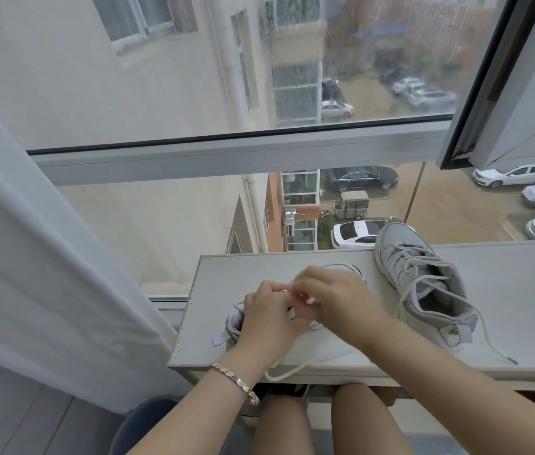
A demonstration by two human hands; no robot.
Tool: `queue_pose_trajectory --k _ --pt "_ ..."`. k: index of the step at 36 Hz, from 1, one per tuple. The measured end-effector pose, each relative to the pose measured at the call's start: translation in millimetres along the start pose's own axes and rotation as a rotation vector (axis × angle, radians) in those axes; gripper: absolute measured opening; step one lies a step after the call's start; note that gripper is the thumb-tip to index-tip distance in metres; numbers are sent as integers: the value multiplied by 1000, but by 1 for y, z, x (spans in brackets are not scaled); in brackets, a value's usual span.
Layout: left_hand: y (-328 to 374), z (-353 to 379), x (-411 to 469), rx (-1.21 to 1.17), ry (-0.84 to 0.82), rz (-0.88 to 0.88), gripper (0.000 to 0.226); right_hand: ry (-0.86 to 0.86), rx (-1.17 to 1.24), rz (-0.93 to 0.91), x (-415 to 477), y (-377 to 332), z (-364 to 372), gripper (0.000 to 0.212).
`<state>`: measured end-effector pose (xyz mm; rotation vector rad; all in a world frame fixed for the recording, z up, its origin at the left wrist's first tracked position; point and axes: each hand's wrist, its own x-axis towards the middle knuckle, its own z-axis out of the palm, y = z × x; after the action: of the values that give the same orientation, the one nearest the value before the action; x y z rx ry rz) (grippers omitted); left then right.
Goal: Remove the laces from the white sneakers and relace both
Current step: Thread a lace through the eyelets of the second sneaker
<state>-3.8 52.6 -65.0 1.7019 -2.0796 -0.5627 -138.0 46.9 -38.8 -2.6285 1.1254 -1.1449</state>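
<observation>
White sneaker [234, 326] mostly under left hand [267, 315]

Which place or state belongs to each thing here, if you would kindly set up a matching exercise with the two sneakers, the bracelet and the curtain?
Column one:
1. far sneaker
2. near sneaker
3. bracelet
4. curtain

Column two:
A. worn on the left wrist
B. largely covered by the left hand and the right hand
C. hanging along the left side
D. standing at the right, laces threaded, nobody touching it

Pairs: 1-D, 2-B, 3-A, 4-C
</observation>
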Motion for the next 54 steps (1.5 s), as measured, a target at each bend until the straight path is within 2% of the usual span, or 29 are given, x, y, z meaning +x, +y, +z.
queue_pose_trajectory --k 2,4,8,11,16,25,29,33,35,37,40,42,44,46,48,54 --pt "-1 1 0 4 4 -2 10 -45 66 135 7 4 -4 4" --pt "-1 -1 0 -66 16 -16 22 -178 106 260 2 15 -8 9" --pt "1 -4 -1 -118 31 -21 23 -357 132 314 -20 32 -12 20" --pt "0 -5 -3 -131 14 -9 24 -340 87 319 -26 31 -13 18" --pt "0 -6 -7 -144 58 46 22 -223 -11 222 -25 23 -11 11" --pt "-1 -5 -8 -156 94 50 23 -390 -130 281 -8 25 -7 17" --pt "-1 -4 -9 -163 103 55 20 -405 -193 253 -8 23 -5 22" --pt "-3 -2 -9 -148 79 88 14 -293 -285 158 -12 11 -4 7" --pt "-5 -2 -8 -153 96 108 10 -184 -304 95 -16 9 -3 20" --pt "-6 -1 -9 -124 97 150 8 -94 -318 38 -19 11 0 23" --pt "-9 5 -12 40 243 222 4 -25 -320 -7 -18 15 4 23" --pt "-6 6 -15 114 342 209 12 0 -287 -3 -19 18 5 23" --pt "-5 8 -15 148 372 228 16 23 -243 0 -21 19 5 21" --pt "-7 7 -15 113 304 237 14 35 -205 -3 -22 20 5 19" --pt "-7 4 -17 36 227 195 20 46 -189 -18 -22 19 5 18" --pt "-2 1 -17 -47 176 83 26 65 -179 -130 -22 14 5 13"
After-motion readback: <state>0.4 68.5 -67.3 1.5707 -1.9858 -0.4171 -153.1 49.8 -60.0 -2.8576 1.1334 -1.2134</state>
